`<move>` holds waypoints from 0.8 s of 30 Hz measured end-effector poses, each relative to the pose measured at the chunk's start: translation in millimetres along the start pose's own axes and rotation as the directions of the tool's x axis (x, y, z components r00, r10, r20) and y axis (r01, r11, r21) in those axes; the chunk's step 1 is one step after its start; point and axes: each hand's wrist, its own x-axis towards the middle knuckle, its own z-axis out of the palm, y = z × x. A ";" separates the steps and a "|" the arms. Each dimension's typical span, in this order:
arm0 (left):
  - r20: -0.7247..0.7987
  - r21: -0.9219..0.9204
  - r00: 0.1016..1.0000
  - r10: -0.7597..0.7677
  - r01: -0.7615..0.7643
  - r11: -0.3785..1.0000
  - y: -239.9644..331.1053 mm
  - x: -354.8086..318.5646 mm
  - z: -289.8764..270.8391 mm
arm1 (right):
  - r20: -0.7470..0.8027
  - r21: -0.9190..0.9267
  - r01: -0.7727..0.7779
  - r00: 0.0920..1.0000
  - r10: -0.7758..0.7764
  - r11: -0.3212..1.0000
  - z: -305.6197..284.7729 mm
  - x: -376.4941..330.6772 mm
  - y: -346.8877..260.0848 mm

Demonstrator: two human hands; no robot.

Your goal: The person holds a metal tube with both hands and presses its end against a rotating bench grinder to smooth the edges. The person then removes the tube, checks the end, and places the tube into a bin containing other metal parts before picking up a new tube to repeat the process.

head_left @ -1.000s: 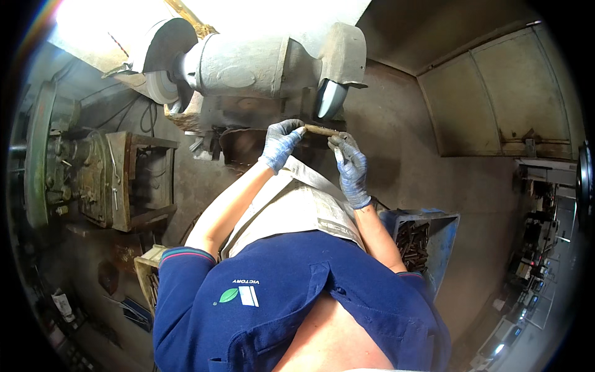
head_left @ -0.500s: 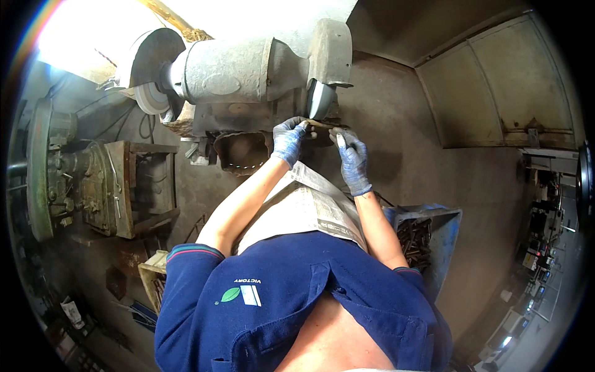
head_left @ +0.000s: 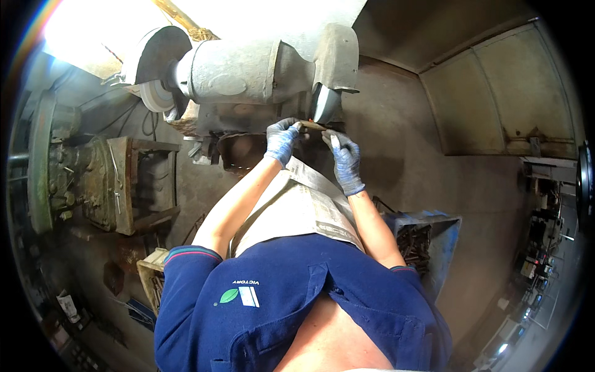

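Observation:
A slim brownish metal piece [head_left: 314,126] spans the gap between my two gloved hands, just below the right wheel [head_left: 326,103] of a grey bench grinder [head_left: 238,73]. My left hand [head_left: 282,142] pinches its left end. At the other end, my right hand [head_left: 346,162] grips it with thumb and fingers. Both gloves are blue and grey with dark, soiled fingertips. A small orange glow shows where the piece meets the wheel's lower edge. The piece's exact shape is partly covered by my fingers.
The grinder's pale left wheel [head_left: 155,97] sits under its guard. A greenish machine [head_left: 93,180] stands at the left. Beside my right arm is a blue-edged bin [head_left: 447,239] with rusty metal pieces [head_left: 414,245]. A pale crate [head_left: 150,270] stands by my left elbow. Metal panels [head_left: 496,99] are at upper right.
Both hands have shifted slightly left relative to the wheel, with the metal piece still between them. An orange glow has appeared at the wheel's edge. The whole view has moved a little.

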 end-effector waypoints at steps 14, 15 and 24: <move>-0.039 0.101 0.998 0.040 -0.036 0.994 4.7 8.2 -9.9 | 0.019 0.089 -0.073 0.997 0.071 0.993 12.3 5.5 6.8; -0.044 0.103 0.997 0.066 -0.061 0.993 6.7 8.0 -14.0 | 0.020 0.102 -0.081 0.997 0.079 0.992 18.9 5.3 4.8; 0.126 0.125 0.982 0.143 -0.159 0.979 13.4 -4.1 -36.4 | 0.131 -0.053 0.193 0.974 -0.184 0.980 26.8 -11.8 -18.3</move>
